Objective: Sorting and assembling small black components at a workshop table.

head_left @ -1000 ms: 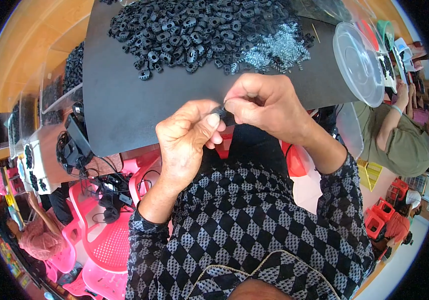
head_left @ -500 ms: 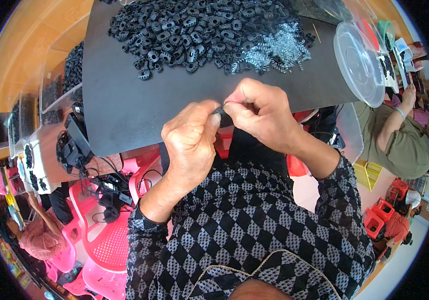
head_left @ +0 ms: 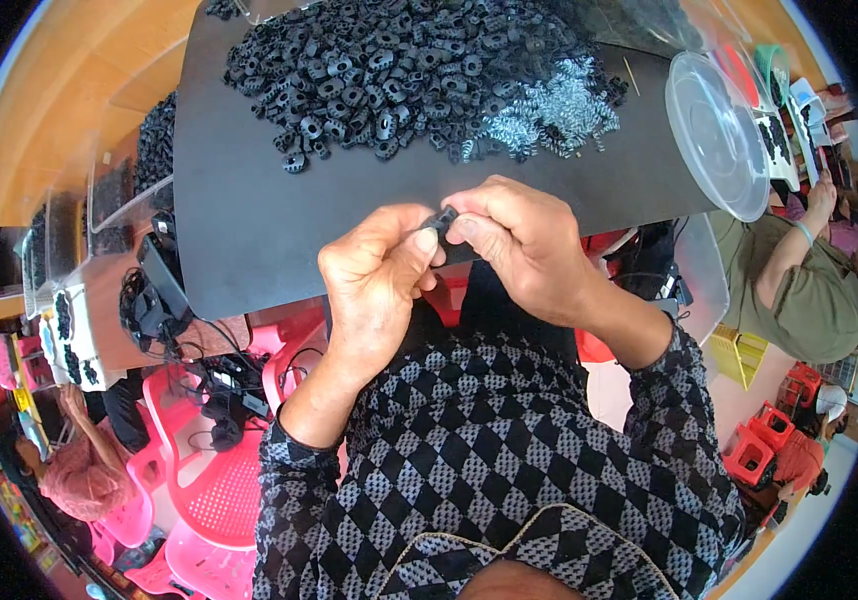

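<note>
A small black plastic cord lock (head_left: pixel 440 219) is pinched between my two hands above the table's near edge. My left hand (head_left: pixel 377 280) grips it from the left, the thumb lying along its side. From the right, the thumb and forefinger of my right hand (head_left: pixel 529 245) close on its other end. My fingers hide part of it. Beyond them, a wide heap of similar black cord lock parts (head_left: pixel 359 80) lies on the dark table top (head_left: pixel 249 220). Small silvery coil springs (head_left: pixel 554 110) form a pile at the heap's right.
A round clear plastic lid (head_left: pixel 714 135) overhangs the table's right edge. A thin stick (head_left: pixel 632 76) lies near the springs. To the left are clear bins of black parts (head_left: pixel 156 140), black cables (head_left: pixel 154 300) and pink chairs (head_left: pixel 224 490). A co-worker (head_left: pixel 794 270) sits at the right.
My hands have turned a little and the right fingers have shifted, so more of the cord lock shows between them. The table and heap sit slightly lower in the view.
</note>
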`<state>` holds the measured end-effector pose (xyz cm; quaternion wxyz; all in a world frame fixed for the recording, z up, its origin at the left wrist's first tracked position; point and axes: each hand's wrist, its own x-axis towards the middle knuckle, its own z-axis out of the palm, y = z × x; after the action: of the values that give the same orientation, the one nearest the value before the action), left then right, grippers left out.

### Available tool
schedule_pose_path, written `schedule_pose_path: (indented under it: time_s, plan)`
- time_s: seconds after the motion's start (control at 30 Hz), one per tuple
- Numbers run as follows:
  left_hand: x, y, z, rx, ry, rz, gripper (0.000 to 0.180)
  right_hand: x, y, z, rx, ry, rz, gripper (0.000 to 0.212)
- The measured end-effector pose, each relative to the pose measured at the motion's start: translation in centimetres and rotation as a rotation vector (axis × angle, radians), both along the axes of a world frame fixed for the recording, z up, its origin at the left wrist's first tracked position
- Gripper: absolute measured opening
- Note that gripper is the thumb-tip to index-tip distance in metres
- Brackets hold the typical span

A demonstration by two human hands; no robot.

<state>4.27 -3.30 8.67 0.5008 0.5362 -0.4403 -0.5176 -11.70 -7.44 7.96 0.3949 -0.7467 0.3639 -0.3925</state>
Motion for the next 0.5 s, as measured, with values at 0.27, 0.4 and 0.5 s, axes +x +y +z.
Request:
schedule_pose_path:
  time_s: [0.27,0.4,0.5]
  plan:
    - [0.4,0.1,-0.2,0.033,0.122,0.014,0.015,0.5,0.4,-0.2,-0.306,0.08,0.032,0.031]
    - [0.4,0.1,-0.7,-0.028,0.196,-0.006,0.011,1.1,0.7,-0.5,-0.352,0.137,-0.007,0.047]
    - [0.1,0.2,-0.6,-0.01,0.226,0.005,0.011,1.3,0.7,-0.6,-0.473,0.192,-0.041,0.049]
